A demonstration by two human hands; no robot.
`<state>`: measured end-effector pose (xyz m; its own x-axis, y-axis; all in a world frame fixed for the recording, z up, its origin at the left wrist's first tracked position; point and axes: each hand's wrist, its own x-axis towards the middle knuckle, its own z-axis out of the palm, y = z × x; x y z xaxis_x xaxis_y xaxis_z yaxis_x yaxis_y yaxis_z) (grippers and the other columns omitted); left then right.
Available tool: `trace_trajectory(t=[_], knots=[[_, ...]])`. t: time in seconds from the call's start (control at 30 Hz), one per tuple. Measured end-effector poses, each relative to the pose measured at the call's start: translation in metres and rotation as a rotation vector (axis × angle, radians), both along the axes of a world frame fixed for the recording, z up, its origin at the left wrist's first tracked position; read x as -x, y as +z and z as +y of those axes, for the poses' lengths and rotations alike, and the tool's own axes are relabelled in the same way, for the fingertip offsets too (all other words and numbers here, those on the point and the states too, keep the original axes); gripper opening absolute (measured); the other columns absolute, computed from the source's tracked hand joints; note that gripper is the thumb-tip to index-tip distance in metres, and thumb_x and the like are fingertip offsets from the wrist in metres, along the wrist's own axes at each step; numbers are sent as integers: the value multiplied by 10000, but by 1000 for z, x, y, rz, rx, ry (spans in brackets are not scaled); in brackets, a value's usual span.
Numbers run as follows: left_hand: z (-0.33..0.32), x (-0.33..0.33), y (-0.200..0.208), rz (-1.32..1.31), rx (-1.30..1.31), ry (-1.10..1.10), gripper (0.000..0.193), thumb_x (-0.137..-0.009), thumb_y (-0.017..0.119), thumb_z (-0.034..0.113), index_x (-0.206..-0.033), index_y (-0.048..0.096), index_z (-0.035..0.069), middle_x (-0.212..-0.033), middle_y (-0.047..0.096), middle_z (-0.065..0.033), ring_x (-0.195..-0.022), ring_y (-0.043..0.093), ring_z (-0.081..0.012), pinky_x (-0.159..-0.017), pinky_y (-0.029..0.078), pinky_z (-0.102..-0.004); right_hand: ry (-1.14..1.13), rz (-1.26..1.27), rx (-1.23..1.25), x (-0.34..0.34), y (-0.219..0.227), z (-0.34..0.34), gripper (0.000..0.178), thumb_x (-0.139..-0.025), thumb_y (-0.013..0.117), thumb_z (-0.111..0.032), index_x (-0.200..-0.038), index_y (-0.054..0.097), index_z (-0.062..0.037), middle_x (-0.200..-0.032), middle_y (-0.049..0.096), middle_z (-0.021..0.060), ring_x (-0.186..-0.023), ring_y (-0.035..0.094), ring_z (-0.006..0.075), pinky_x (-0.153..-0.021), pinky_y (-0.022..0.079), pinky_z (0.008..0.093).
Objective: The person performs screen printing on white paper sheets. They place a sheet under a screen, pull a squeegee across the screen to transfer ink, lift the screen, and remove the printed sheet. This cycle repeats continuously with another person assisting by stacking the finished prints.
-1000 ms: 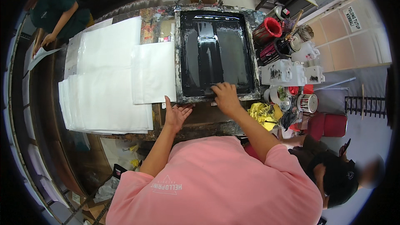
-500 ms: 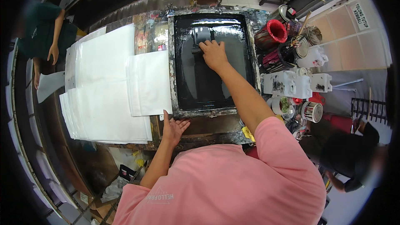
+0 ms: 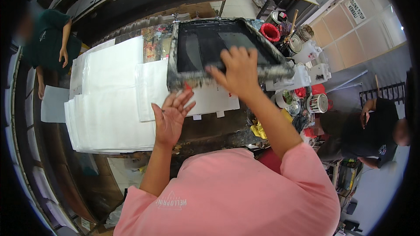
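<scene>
Right hand (image 3: 238,72): arm extended forward and nearly straight, back of the hand toward the camera, fingers (image 3: 230,57) curled downward in a grasp. Left hand (image 3: 169,116): forearm raised from the lower left, wrist straight, palm open and turned toward the right hand, fingers (image 3: 183,100) spread and slightly bent, holding nothing. The left hand lies nearer the body than the right.

The screen frame (image 3: 227,72) is showing paint-crusted, rough edges around a dark, matt mesh; the stacked sheets (image 3: 109,105) are looking like smooth white paper or thin plastic, slightly glossy; the tabletop (image 3: 214,131) is appearing as worn, stained wood; the cans (image 3: 317,102) are shining like metal
</scene>
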<state>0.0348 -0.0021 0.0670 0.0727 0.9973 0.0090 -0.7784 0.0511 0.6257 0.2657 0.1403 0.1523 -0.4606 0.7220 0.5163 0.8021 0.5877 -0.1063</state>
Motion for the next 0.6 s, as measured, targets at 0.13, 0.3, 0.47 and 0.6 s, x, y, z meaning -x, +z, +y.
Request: trace_trajectory(t=[0.13,0.3,0.47,0.6], knots=[[-2,10,-28,1099,124,60,879,-1091,364,714,-1674,332,56,-1695,342,-277,-1609,272,-414,-1283,165,-628,-12,68,-109,13,37,41,560,-919,729,-618,-895,758,-60,-858,667,97,-890,616,297,-902,386,475],[-49,41,-139,2303,460,53,1036,-1009,491,776,-1730,247,73,-1787,165,-270,-1669,78,-450,-1242,-70,-766,11,126,-82,20,60,65,609,-946,693,-641,-885,782,-41,-845,706,112,-842,663,306,-870,398,466],[-76,39,-158,2317,431,-16,1266,-893,520,907,-1703,253,-27,-1787,234,-214,-1689,21,-386,-1210,-141,-796,-31,83,-19,29,88,84,598,-959,675,-646,-943,813,-64,-864,732,123,-887,702,317,-877,415,465],[-44,22,-111,2150,234,303,1057,-929,721,678,-1639,398,-36,-1673,463,-223,-1634,268,-420,-1265,-51,-747,-16,118,-48,32,92,94,574,-974,666,-630,-973,824,-79,-875,757,136,-889,722,328,-874,437,466]])
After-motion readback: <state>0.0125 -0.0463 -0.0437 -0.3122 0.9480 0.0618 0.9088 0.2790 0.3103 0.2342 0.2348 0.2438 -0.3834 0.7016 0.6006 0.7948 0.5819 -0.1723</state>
